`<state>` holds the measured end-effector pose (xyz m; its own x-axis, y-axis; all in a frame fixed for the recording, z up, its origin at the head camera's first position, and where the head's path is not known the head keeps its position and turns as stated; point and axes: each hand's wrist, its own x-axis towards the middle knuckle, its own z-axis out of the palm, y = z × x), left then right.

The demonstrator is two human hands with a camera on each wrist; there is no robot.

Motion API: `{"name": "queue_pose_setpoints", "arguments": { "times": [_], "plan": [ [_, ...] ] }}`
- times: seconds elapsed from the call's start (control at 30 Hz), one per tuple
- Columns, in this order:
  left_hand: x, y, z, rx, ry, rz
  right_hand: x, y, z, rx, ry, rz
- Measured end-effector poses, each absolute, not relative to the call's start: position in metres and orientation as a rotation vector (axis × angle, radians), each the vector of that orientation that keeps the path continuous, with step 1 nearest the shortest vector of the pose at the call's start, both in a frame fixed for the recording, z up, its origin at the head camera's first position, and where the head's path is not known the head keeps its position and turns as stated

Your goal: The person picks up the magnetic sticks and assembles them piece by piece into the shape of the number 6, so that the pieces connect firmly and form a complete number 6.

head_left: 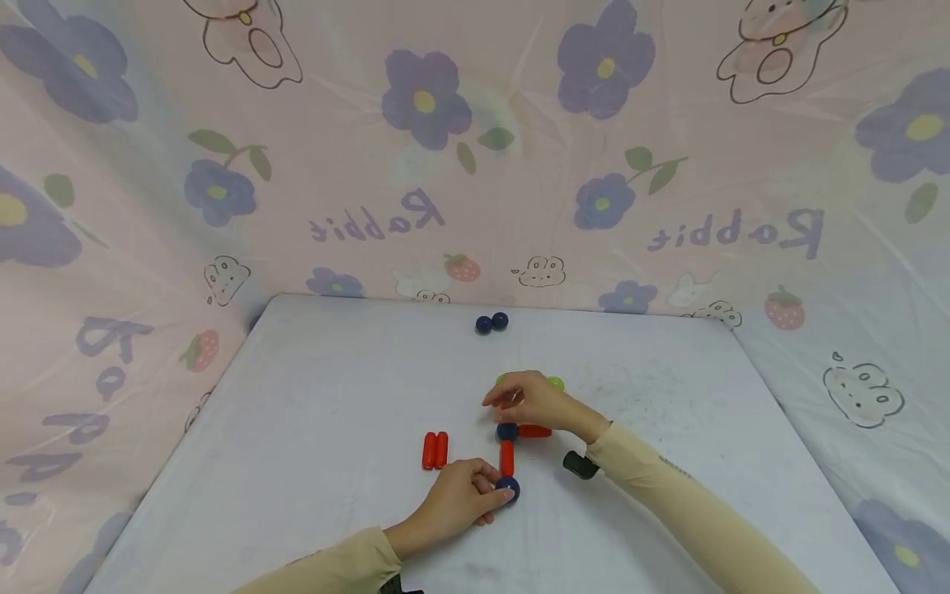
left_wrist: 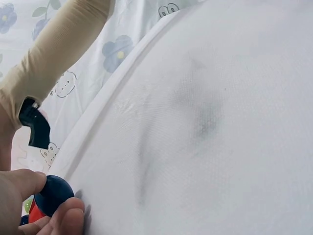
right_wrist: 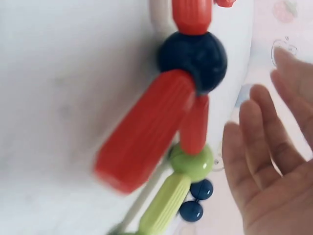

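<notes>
My left hand (head_left: 462, 497) pinches a dark blue ball (head_left: 508, 490) between thumb and fingers; the left wrist view shows the ball (left_wrist: 53, 195) close up. From that ball a red ribbed rod (head_left: 507, 458) runs to a second dark blue ball (right_wrist: 195, 61). Another red rod (right_wrist: 146, 129) sticks out sideways from this second ball. A third red rod (right_wrist: 194, 125) joins it to a light green ball (right_wrist: 192, 162), which carries a light green rod (right_wrist: 165, 203). My right hand (head_left: 536, 402) hovers beside this joined chain, fingers loosely spread and holding nothing; it partly hides the green pieces in the head view.
Two loose red rods (head_left: 435, 451) lie side by side left of the chain. Farther back, a pair of dark blue balls (head_left: 492, 322) sits near the white table's (head_left: 356, 363) rear edge. A printed curtain (head_left: 475, 165) hangs behind and along the sides.
</notes>
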<state>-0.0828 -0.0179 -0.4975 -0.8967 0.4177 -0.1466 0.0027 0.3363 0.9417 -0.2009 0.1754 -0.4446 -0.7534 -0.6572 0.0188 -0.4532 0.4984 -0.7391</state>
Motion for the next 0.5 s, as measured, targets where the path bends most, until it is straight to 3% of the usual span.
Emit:
{"name": "queue_pose_setpoints", "arguments": {
  "times": [0.5],
  "plan": [
    [-0.081,-0.018,-0.498,0.417,2.257,1.613,-0.223,0.106,-0.442,-1.129,2.211,-0.823]
  ]
}}
